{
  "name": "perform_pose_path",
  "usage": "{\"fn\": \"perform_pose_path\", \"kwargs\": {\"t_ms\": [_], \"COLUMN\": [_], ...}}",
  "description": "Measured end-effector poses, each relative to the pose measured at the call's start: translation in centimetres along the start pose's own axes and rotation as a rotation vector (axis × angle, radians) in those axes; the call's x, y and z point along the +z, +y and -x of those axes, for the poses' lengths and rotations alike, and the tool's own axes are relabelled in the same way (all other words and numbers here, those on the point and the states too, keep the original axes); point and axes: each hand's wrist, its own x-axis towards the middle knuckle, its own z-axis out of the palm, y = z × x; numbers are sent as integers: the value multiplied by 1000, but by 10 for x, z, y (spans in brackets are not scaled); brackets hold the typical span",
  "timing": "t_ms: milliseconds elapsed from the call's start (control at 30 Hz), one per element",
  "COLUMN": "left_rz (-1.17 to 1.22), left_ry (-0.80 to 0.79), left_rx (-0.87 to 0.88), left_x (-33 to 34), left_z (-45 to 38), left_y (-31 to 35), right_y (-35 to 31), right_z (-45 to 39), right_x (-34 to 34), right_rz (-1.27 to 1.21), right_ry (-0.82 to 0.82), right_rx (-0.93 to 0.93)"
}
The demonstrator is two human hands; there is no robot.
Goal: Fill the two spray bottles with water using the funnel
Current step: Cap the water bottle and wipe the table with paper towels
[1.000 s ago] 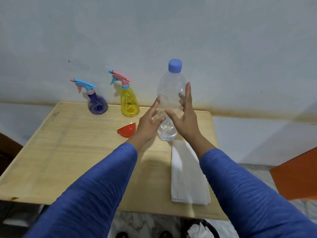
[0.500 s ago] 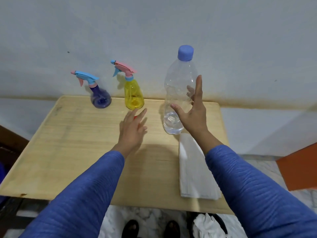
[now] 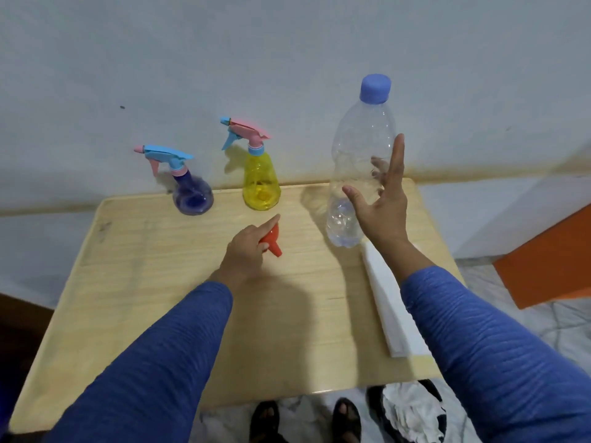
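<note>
A purple spray bottle (image 3: pixel 192 195) and a yellow spray bottle (image 3: pixel 260 180) stand at the back of the wooden table (image 3: pixel 153 282), both with their trigger heads on. A red funnel (image 3: pixel 271 239) lies on its side in the middle of the table, and my left hand (image 3: pixel 248 251) grips it, index finger stretched over it. A tall clear water bottle (image 3: pixel 358 174) with a blue cap stands to the right, a little water at its bottom. My right hand (image 3: pixel 383 206) hovers open beside it, fingers spread, not gripping it.
A folded white cloth (image 3: pixel 388 318) lies along the table's right side, partly under my right sleeve. An orange object (image 3: pixel 543 263) stands on the floor at right. My feet and a white rag (image 3: pixel 412 410) show below the table's front edge.
My left hand has moved from beside the water bottle to the funnel and closed on it, tipping it on its side. My right hand has stayed open by the bottle.
</note>
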Motion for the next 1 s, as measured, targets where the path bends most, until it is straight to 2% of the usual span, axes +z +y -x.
{"fn": "perform_pose_path", "kwargs": {"t_ms": [133,233,367,533,700,867,1000], "left_rz": [280,507,690,1072,1141,1139,1014], "left_ry": [45,21,-1,54,135,281,309], "left_rx": [33,31,24,-114,-185,-295,-403], "left_x": [-12,-15,-3,23,63,91,96], "left_z": [-5,-10,-30,-54,-85,-111,-127], "left_y": [9,22,31,69,94,108,110], "right_y": [-10,-15,-18,-8,15,37,55], "right_z": [0,-3,-10,-40,-81,-116,-130], "right_x": [5,7,2,-9,-16,-16,-12], "right_rz": [48,73,83,73,47,16,-18], "right_ry": [39,45,90,84,50,-6,-41], "right_rx": [36,69,106,124,95,51,37]}}
